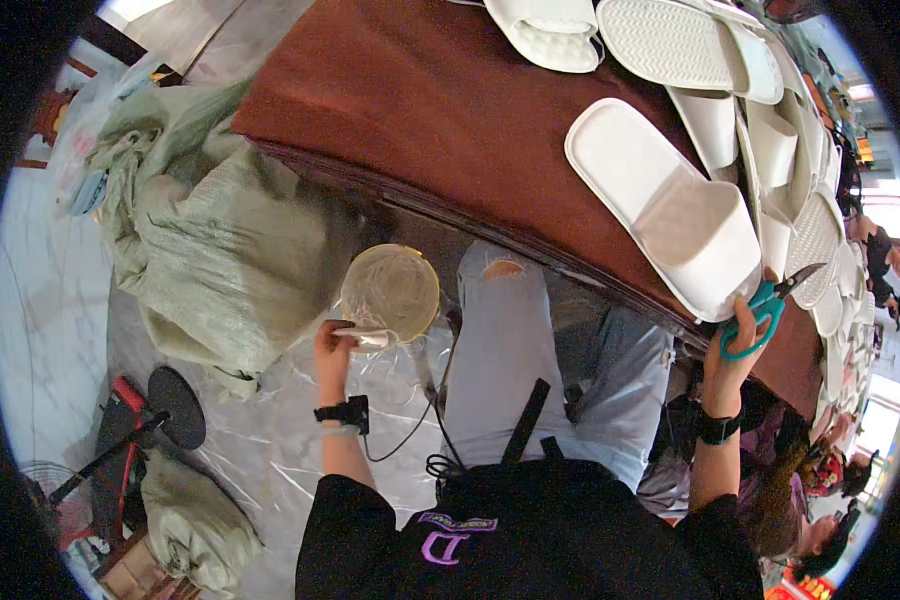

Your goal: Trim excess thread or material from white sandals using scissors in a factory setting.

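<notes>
My left hand [332, 345] is closed on a small pale flat piece [372, 340], whose exact kind I cannot make out. It is held over the near edge of a round yellow-rimmed bin [390, 285] with a clear plastic liner. Teal-handled scissors [756, 326] are in my right hand [732, 350], with their dark blades pointing away to the right. The fingertips of that hand meet the toe end of a white open-toed slipper [698, 240]. This slipper lies sole down on the brown-covered table [420, 110], its toe toward me.
Many white slippers [670, 45] are heaped along the table's far and right side. A large pale green woven sack [230, 240] stands left of the bin. Another sack [195, 520] and a black round-based stand [175, 408] are at lower left. People [805, 500] sit at right.
</notes>
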Tool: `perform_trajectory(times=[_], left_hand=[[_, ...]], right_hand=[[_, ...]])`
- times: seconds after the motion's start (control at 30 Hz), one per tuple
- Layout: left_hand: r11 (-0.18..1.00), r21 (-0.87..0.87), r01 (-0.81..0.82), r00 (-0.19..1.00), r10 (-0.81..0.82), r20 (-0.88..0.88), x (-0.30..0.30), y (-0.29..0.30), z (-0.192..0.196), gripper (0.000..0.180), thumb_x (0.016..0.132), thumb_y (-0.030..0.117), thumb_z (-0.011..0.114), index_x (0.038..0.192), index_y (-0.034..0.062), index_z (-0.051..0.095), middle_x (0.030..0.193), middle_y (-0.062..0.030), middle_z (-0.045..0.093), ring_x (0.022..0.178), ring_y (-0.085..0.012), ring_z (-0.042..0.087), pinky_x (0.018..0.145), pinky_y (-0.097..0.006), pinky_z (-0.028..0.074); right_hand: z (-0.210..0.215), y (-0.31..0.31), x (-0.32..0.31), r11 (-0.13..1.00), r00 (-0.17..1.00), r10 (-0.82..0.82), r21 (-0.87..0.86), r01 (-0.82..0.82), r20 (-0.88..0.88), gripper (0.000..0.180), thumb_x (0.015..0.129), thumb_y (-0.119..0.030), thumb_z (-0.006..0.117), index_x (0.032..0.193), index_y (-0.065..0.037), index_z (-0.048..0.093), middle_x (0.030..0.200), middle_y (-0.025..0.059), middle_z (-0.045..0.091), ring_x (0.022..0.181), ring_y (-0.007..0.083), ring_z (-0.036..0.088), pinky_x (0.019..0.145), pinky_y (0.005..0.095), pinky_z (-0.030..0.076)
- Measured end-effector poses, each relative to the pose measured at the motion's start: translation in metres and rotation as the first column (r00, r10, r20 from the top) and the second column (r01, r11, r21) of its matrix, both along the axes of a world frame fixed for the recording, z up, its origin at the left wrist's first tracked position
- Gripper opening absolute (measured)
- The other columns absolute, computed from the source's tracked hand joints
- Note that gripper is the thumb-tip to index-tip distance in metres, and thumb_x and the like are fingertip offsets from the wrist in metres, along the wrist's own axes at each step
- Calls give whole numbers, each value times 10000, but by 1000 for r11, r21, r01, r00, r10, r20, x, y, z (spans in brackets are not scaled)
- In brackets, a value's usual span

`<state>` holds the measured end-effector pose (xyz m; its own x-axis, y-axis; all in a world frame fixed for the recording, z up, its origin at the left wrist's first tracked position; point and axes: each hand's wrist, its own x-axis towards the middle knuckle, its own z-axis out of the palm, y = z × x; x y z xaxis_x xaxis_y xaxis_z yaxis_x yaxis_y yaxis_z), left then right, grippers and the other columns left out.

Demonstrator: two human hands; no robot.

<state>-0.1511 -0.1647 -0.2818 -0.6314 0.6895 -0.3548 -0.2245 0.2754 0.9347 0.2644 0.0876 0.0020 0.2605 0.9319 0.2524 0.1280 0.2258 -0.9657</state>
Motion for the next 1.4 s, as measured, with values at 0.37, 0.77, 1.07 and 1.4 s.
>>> perform_trajectory(times=[0.37, 0.77, 1.07, 1.4], left_hand=[[758, -473, 449, 779, -592, -209, 5, 61, -201, 253, 681, 81, 610, 929, 45, 573, 881, -121, 623, 839, -260, 603, 724, -350, 486], [719, -589, 367, 716, -623, -314, -29, 115, -141, 187, 721, 98, 620, 901, 54, 598, 882, -120, 656, 845, -269, 634, 752, -348, 490], [977, -213, 15, 776, -145, -614, -4, 9, 18, 315, 887, 156, 573, 1148, -6, 506, 1070, -208, 609, 908, -276, 620, 733, -358, 479], [860, 277, -428, 904, 401, 151, 32, -27, 219, 358, 945, 271, 472, 1199, 25, 416, 982, -135, 598, 619, -218, 601, 521, -354, 506]], right_hand=[[-13, -1, 40, 902, 407, -76, 236, -361, 910, 588, 687, 198, 451, 1196, -95, 476, 1325, 243, 378, 1176, 415, 430, 943, 457, 378], [-6, -1, 16, 994, 982, 60, -105, -42, 181, 570, 707, 186, 487, 1190, -117, 480, 1326, 221, 385, 1197, 390, 417, 965, 455, 371], [-1, -1, 1, 999, 981, 51, -11, -50, 189, 502, 743, 26, 559, 1233, 33, 449, 1200, 106, 498, 1089, 218, 496, 947, 318, 371], [6, 3, 0, 971, 914, 220, -16, -240, -339, 579, 709, 31, 575, 1267, 12, 420, 1211, 116, 489, 1125, 221, 479, 975, 324, 358]])
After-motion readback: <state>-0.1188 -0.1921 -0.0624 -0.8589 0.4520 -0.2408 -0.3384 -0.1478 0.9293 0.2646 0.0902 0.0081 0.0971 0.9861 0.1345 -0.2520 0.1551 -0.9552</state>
